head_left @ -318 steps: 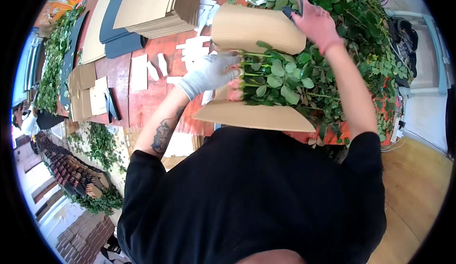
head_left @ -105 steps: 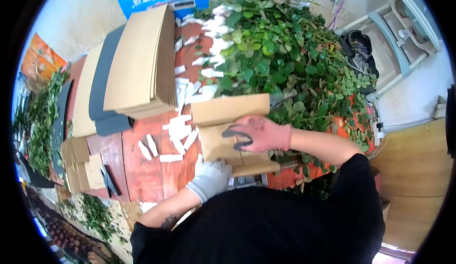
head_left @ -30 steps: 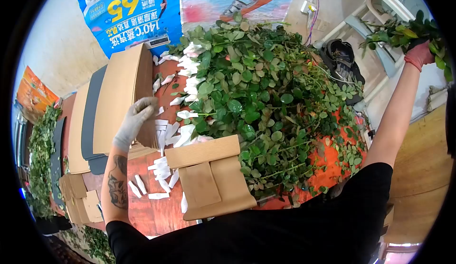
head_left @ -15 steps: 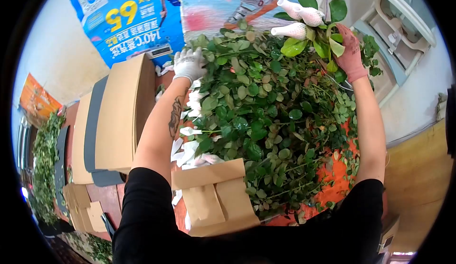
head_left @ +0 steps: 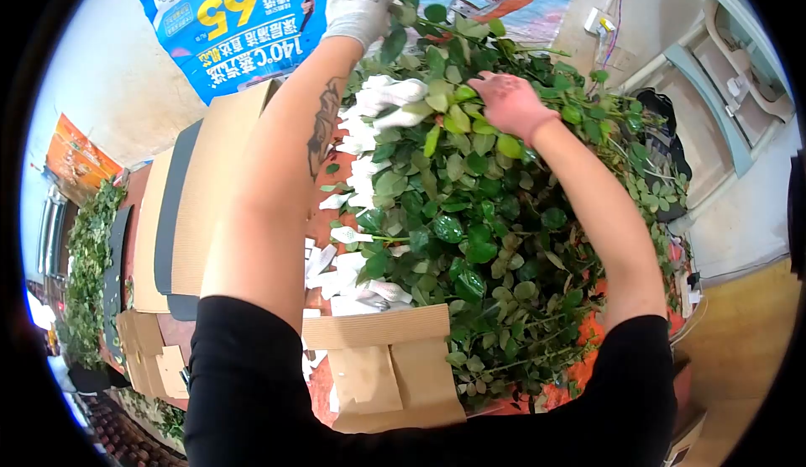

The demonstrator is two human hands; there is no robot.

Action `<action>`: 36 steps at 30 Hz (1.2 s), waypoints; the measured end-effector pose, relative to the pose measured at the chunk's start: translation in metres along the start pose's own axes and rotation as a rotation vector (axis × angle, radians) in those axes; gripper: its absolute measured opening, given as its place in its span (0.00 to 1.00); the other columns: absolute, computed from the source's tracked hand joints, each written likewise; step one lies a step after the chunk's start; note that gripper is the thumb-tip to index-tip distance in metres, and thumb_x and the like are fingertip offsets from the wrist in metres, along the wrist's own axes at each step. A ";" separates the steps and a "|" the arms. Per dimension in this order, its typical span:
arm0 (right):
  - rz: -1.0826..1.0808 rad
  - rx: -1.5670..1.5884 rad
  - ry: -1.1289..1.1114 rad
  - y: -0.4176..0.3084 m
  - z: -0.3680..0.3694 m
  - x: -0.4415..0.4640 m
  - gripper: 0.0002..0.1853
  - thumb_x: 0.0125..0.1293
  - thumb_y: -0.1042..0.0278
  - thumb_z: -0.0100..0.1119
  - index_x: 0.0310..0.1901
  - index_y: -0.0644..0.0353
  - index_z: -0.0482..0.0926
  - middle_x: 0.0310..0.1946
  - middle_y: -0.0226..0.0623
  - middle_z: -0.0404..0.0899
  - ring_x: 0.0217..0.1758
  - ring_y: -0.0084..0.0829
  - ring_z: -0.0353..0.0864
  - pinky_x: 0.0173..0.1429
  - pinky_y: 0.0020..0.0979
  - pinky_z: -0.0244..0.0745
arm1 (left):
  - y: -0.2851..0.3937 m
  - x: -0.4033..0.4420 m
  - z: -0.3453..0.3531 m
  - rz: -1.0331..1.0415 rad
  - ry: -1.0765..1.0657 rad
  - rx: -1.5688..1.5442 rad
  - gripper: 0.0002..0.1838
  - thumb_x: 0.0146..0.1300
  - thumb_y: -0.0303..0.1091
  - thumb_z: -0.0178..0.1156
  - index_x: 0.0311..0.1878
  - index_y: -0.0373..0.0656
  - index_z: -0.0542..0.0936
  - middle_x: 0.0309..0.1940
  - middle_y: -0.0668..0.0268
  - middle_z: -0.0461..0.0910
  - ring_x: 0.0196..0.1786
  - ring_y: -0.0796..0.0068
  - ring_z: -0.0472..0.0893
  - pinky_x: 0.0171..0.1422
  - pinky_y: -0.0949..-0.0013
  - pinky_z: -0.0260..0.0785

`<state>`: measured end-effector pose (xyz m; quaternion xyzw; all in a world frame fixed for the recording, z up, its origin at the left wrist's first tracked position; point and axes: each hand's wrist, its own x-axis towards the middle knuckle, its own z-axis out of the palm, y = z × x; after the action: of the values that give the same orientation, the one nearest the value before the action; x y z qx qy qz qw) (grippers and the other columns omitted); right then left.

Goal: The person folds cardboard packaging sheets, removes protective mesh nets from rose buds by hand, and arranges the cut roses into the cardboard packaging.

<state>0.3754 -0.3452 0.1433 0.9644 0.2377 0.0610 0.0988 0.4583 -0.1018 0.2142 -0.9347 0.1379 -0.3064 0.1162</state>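
Observation:
My left hand (head_left: pixel 357 15), in a white glove, is at the upper left of a big heap of leafy rose stems (head_left: pixel 470 215). Its fingers curl over foliage at the heap's top edge, and their tips are hidden by leaves. In a pink glove, my right hand (head_left: pixel 510 104) is closed round the leafy stems of a few roses. Their heads, in white net sleeves (head_left: pixel 399 102), point left and lie above the heap's left side. More white-sleeved heads (head_left: pixel 359 190) line that left edge.
A folded cardboard wrapper (head_left: pixel 390 375) lies at the near edge. Stacked cardboard sheets (head_left: pixel 222 156) stand on the left, with another row of greenery (head_left: pixel 84 274) beyond. A blue poster (head_left: pixel 243 30) hangs on the wall behind. At the right stands a pale plastic frame (head_left: pixel 714 106).
My right hand has come left and down, bringing the sleeved roses from the upper right onto the heap. My left hand has moved up and slightly right, with foliage raised beside it.

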 end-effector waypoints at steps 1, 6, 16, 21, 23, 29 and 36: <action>-0.048 0.025 0.118 0.003 0.021 0.020 0.19 0.60 0.72 0.45 0.54 0.58 0.73 0.52 0.44 0.75 0.55 0.40 0.76 0.57 0.37 0.72 | -0.001 0.000 -0.003 0.013 0.002 0.003 0.12 0.56 0.39 0.58 0.43 0.58 0.83 0.39 0.66 0.84 0.46 0.65 0.83 0.48 0.60 0.72; 0.183 0.172 -0.272 -0.005 0.047 0.078 0.24 0.59 0.69 0.45 0.59 0.60 0.70 0.63 0.48 0.68 0.62 0.43 0.72 0.63 0.37 0.67 | -0.006 -0.012 -0.005 0.045 -0.030 0.000 0.11 0.61 0.40 0.52 0.42 0.56 0.82 0.38 0.65 0.83 0.42 0.64 0.83 0.45 0.58 0.73; -0.042 0.252 0.139 0.007 0.026 -0.012 0.28 0.55 0.71 0.52 0.61 0.65 0.67 0.59 0.47 0.71 0.65 0.41 0.68 0.71 0.36 0.57 | -0.029 -0.047 0.025 0.018 -0.164 -0.093 0.13 0.58 0.43 0.54 0.44 0.56 0.82 0.37 0.61 0.83 0.42 0.61 0.82 0.47 0.60 0.73; 0.049 0.171 0.675 0.097 0.048 -0.067 0.26 0.57 0.70 0.62 0.58 0.64 0.69 0.55 0.48 0.72 0.58 0.48 0.71 0.64 0.41 0.65 | -0.019 -0.082 0.011 -0.029 -0.241 -0.276 0.13 0.57 0.42 0.55 0.44 0.55 0.82 0.38 0.60 0.83 0.43 0.60 0.82 0.48 0.58 0.72; 0.054 0.465 0.793 0.105 0.016 -0.090 0.24 0.58 0.73 0.58 0.58 0.63 0.70 0.55 0.49 0.72 0.58 0.49 0.70 0.65 0.44 0.62 | -0.019 -0.081 0.016 -0.034 -0.336 -0.222 0.15 0.60 0.47 0.53 0.44 0.55 0.83 0.43 0.63 0.83 0.49 0.63 0.81 0.52 0.60 0.69; 0.423 -0.466 0.883 0.213 -0.035 -0.139 0.24 0.59 0.72 0.49 0.60 0.56 0.71 0.53 0.45 0.74 0.59 0.48 0.68 0.65 0.46 0.59 | -0.014 -0.110 0.010 -0.060 -0.393 -0.336 0.23 0.57 0.47 0.57 0.55 0.50 0.76 0.55 0.55 0.76 0.57 0.58 0.76 0.59 0.57 0.67; -0.013 -0.295 0.898 0.092 -0.124 -0.130 0.23 0.57 0.74 0.52 0.57 0.57 0.72 0.56 0.47 0.71 0.60 0.50 0.66 0.67 0.45 0.59 | 0.066 -0.096 -0.103 0.105 0.068 -1.958 0.48 0.57 0.46 0.65 0.73 0.42 0.48 0.70 0.55 0.55 0.70 0.63 0.60 0.72 0.61 0.54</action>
<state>0.2815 -0.4661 0.2748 0.8167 0.2518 0.5046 0.1223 0.3101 -0.1454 0.2233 -0.6012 0.3759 -0.0775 -0.7009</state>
